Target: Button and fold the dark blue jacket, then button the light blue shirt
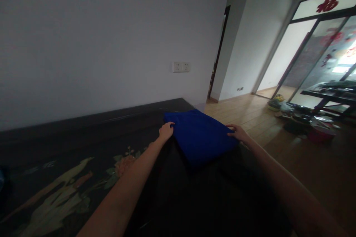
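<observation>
At the far corner of the dark flowered surface (83, 177), our left hand (166, 131) and right hand (236, 132) close on opposite edges of the folded blue cloth (198, 135). It seems soft, light and limp, so it is best held by the edges.

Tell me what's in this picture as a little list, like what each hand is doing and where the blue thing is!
left hand: fingers curled on the left edge of the blue cloth
right hand: touching the cloth's right edge; grip too dim to tell
blue cloth: folded flat, lying on the dark surface
dark surface: has a flower pattern at the left
wall socket: white, on the wall behind
wooden floor: to the right of the surface
</observation>
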A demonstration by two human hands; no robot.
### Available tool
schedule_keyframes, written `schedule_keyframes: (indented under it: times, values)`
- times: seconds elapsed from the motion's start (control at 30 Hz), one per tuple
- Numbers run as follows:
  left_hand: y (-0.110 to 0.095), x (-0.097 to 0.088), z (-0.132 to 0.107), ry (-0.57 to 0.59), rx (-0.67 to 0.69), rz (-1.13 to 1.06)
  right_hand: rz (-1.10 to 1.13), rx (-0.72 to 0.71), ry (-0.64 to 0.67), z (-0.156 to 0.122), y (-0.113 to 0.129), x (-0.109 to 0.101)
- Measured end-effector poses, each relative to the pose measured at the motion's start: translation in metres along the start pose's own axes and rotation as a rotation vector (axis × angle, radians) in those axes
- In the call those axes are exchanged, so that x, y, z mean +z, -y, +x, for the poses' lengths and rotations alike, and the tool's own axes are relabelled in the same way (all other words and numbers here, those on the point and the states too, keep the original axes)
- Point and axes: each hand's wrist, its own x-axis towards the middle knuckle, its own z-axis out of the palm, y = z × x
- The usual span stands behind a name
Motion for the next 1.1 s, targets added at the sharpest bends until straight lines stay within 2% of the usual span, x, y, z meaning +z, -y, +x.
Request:
schedule_keyframes:
  times: [0.07, 0.13, 0.23, 0.3, 0.37, 0.43, 0.5, 0.7, 1.1]
  values:
    - [-0.003, -0.005, -0.010, -0.012, -0.034, 0.094, -0.182, -0.042, -0.077, 0.002, -0.001, 0.003]
    - [-0.009, -0.010, -0.025, -0.074, -0.034, 0.225, -0.322, -0.062, -0.162, 0.001, 0.001, 0.007]
    - [-0.027, -0.011, -0.056, -0.135, 0.126, 0.336, -0.483, -0.161, -0.242, -0.005, 0.009, 0.018]
    - [-0.042, -0.004, -0.081, -0.042, 0.311, 0.328, -0.612, -0.249, -0.208, -0.011, 0.015, 0.028]
    - [-0.056, 0.006, -0.107, 0.123, 0.473, 0.300, -0.704, -0.257, -0.106, -0.019, 0.019, 0.039]
    - [-0.065, 0.016, -0.129, 0.246, 0.544, 0.285, -0.760, -0.207, -0.013, -0.024, 0.020, 0.048]
    - [-0.069, 0.023, -0.143, 0.303, 0.564, 0.294, -0.791, -0.155, 0.053, -0.027, 0.017, 0.053]
    - [-0.067, 0.033, -0.150, 0.293, 0.557, 0.338, -0.786, -0.099, 0.148, -0.022, 0.008, 0.052]
    - [-0.070, 0.045, -0.147, 0.208, 0.510, 0.357, -0.831, -0.157, 0.142, -0.006, 0.000, 0.057]
